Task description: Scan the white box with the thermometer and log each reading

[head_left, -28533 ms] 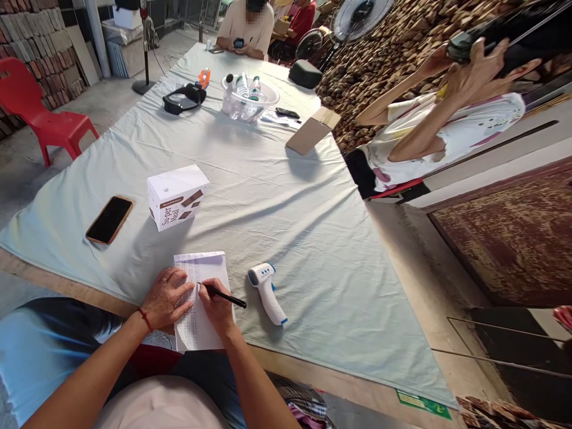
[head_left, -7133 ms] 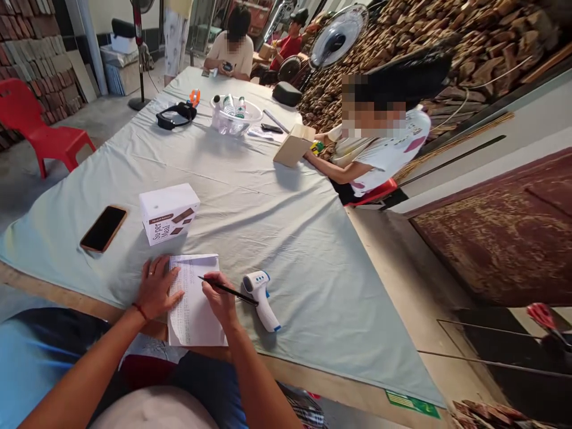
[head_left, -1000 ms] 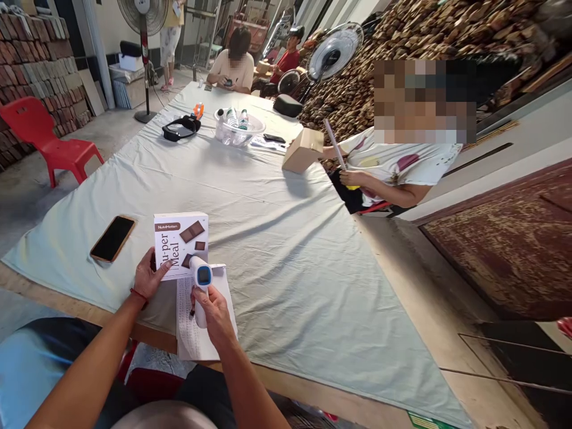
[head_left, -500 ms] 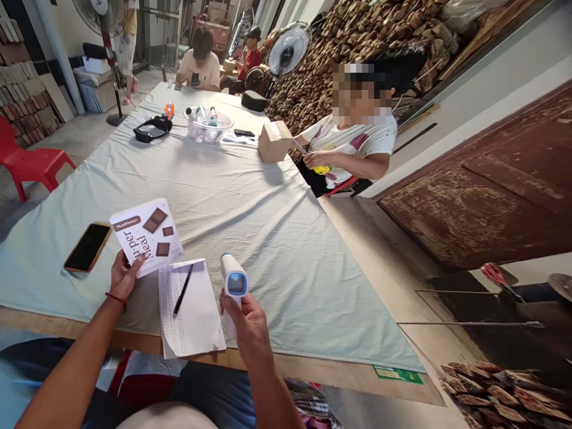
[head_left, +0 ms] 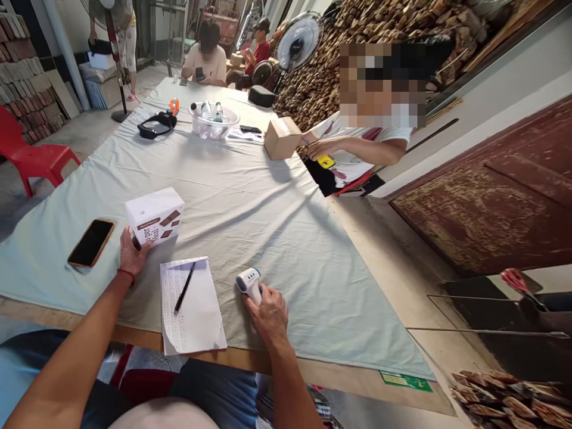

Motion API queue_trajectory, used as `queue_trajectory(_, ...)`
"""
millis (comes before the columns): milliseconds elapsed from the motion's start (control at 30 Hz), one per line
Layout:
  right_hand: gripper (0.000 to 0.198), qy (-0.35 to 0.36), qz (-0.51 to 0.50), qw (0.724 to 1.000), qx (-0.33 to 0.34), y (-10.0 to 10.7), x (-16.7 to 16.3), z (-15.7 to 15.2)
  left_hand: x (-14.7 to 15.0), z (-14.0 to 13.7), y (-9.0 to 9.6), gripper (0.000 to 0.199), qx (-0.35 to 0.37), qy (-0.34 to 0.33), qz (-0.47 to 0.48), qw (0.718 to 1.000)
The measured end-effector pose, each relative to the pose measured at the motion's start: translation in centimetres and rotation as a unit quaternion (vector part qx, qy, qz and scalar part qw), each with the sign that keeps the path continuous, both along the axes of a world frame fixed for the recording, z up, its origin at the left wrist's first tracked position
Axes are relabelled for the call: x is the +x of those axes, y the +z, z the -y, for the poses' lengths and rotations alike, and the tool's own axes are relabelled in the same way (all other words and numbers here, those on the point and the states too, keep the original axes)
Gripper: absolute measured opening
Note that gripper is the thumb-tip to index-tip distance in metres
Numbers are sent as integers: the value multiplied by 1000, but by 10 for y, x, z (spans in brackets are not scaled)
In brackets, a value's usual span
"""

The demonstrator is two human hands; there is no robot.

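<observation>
My left hand [head_left: 133, 252] is closed on the near lower corner of a white box [head_left: 156, 205] printed with brown chocolate pieces, which stands on the cloth-covered table. In my right hand [head_left: 270, 310] is a white and blue infrared thermometer [head_left: 250, 283], its head turned to the left, low over the cloth or resting on it. Between my hands lies a paper pad [head_left: 199, 325] with rows of writing, and a black pen [head_left: 185, 288] rests on it. Left of the box is a phone [head_left: 92, 242] in an orange-brown case, screen up.
A plastic basin [head_left: 214, 128] with bottles, a black headset [head_left: 156, 126] and a cardboard box [head_left: 282, 139] are farther along the table. A person [head_left: 353, 143] sits at the right edge, hands by a yellow tape measure [head_left: 326, 161]. Others are at the far end. A red chair [head_left: 40, 155] stands left.
The white box has gone from tilted up in my left hand to standing on the table. My right hand has moved right and lowered, turning the thermometer onto its side.
</observation>
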State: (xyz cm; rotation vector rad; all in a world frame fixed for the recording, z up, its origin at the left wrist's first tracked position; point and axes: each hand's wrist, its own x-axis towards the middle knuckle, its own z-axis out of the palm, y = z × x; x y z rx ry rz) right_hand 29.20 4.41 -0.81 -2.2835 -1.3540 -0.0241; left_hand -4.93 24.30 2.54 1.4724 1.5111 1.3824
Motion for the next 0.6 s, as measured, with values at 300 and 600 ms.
queue_trajectory(300,27,325,6,945,36,33,-81,-53,17,119,-12,14,89,-148,-189,967)
queue_trajectory(600,19,458,112,877,-90,45,-70,-90,22,136,-7,16,89,-263,-250,927)
